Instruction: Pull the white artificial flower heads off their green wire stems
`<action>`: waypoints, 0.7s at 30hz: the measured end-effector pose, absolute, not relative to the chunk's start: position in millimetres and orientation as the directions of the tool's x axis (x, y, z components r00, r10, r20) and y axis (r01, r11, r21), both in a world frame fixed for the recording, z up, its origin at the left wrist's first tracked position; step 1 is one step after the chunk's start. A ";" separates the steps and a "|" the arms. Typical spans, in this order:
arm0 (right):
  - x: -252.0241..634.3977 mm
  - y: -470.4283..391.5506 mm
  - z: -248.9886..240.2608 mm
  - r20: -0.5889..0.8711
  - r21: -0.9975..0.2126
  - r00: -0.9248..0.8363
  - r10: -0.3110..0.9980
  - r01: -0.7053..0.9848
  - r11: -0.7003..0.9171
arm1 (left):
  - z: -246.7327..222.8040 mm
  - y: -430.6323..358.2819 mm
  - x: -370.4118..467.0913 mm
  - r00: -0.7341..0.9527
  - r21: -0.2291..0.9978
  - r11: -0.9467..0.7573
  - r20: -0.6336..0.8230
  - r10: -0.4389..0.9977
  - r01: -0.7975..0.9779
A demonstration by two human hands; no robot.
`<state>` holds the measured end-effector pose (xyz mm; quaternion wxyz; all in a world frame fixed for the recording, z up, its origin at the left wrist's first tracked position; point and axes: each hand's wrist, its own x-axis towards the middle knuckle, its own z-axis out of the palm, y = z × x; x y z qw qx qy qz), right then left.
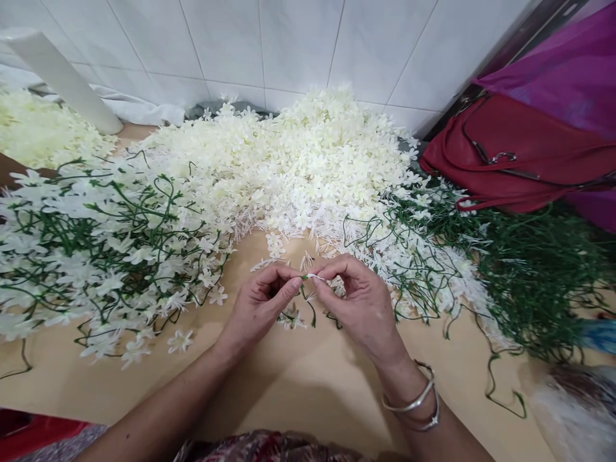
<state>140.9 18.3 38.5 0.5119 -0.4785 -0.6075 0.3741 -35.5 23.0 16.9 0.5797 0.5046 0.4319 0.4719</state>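
My left hand [262, 298] is closed, thumb and index finger pinching the tip of a green artificial flower stem. Facing it, my right hand [360, 305] pinches a thin white stamen piece [315, 276] between thumb and fingers. The stem's green end and the white piece meet between my fingertips; whether they are joined I cannot tell. Below my hands lie a few loose white flowers [291, 317] and green stem bits [312, 314], partly hidden by my fingers. Just beyond is a large heap of cream artificial blossoms [327, 154].
White flowers on green stems [129, 237] pile up at left. Bare green stems [534, 276] are heaped at right, with a red handbag [524, 151] behind them. A white roll [62, 80] leans at back left, near the tiled wall [298, 45]. A plastic bag [572, 410] sits front right.
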 end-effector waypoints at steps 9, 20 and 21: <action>147.3 19.6 50.7 0.273 -0.897 -0.137 0.952 0.321 0.303 | 14.7 23.6 -37.1 0.197 0.999 0.006 0.001 0.980 -0.036; 138.2 23.6 28.2 0.185 -0.952 -0.126 0.975 0.224 0.210 | 3.2 25.0 -38.4 0.215 1.000 0.020 -0.021 0.976 0.007; 137.6 24.5 26.3 0.167 -0.959 -0.123 0.978 0.212 0.191 | 1.9 25.3 -38.3 0.212 1.000 0.016 -0.018 0.977 0.013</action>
